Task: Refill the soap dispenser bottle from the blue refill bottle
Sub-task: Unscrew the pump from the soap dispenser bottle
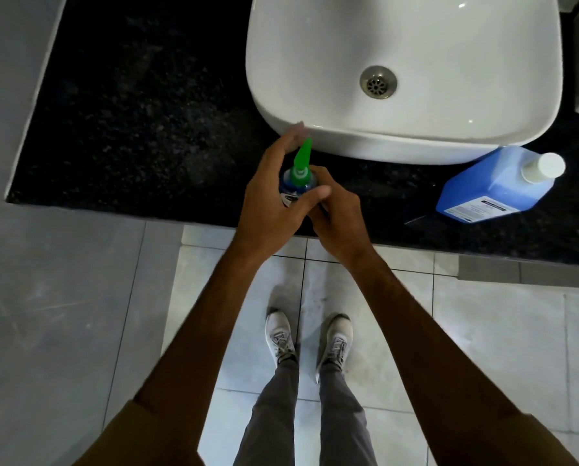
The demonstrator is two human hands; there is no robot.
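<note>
The soap dispenser bottle [293, 188] stands on the black stone counter [140, 129] just in front of the sink. It holds blue liquid and has a green pump head [301, 163] with its nozzle pointing away from me. My left hand [274, 193] wraps around the bottle's left side, thumb across the front and fingers raised near the pump. My right hand [335, 216] grips the bottle's right and lower side. The blue refill bottle [483, 186] with a white cap [543, 167] stands to the right on the counter, untouched.
A white ceramic sink [382, 142] with a metal drain [378, 81] sits on the counter behind the bottles. The counter's front edge runs just below my hands. Grey floor tiles and my shoes [308, 338] lie below. A tiled wall is at left.
</note>
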